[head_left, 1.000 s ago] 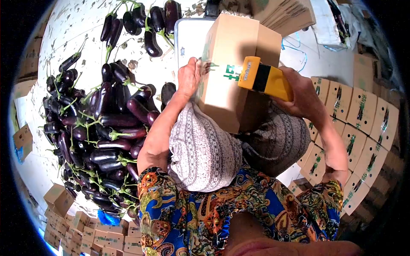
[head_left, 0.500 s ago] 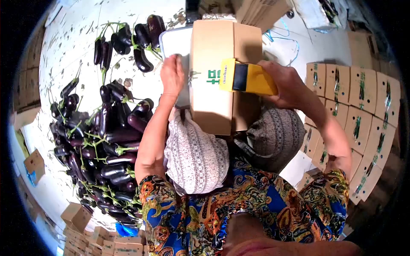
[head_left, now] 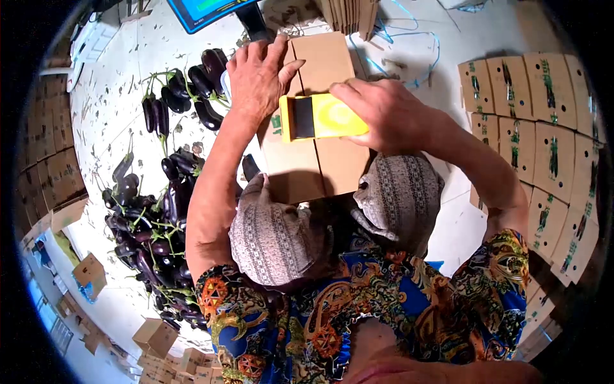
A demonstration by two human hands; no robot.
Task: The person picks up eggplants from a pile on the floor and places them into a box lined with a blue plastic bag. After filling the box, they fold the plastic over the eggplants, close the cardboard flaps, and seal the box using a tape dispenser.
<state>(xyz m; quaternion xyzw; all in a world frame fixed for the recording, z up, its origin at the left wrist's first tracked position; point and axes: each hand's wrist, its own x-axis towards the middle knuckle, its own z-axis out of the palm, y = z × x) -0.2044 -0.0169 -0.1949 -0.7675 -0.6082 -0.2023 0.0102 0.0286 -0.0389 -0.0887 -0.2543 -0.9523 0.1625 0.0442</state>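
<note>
A closed cardboard carton [head_left: 345,163] stands between my knees, its flaps meeting in a seam along the top. My left hand [head_left: 259,80] lies on the carton's far left part with the fingers spread. In my right hand [head_left: 400,118] is a yellow tape dispenser [head_left: 332,116], gripped from the right side. It lies across the seam near the middle of the top, its front edge pointing left. Part of the green print on the carton shows just left of the dispenser.
Heaps of eggplants [head_left: 153,249] cover the floor to my left, with a smaller bunch [head_left: 208,80] farther ahead. Printed cartons [head_left: 534,147] are stacked at my right. A blue-framed display [head_left: 208,11] stands at the front, near upright cardboard sheets [head_left: 350,14] and blue strapping [head_left: 436,57].
My left hand has gone from the carton's left side to its top, fingers now spread. The dispenser has shifted left in the view. The carton now looks turned, and the display has come into view.
</note>
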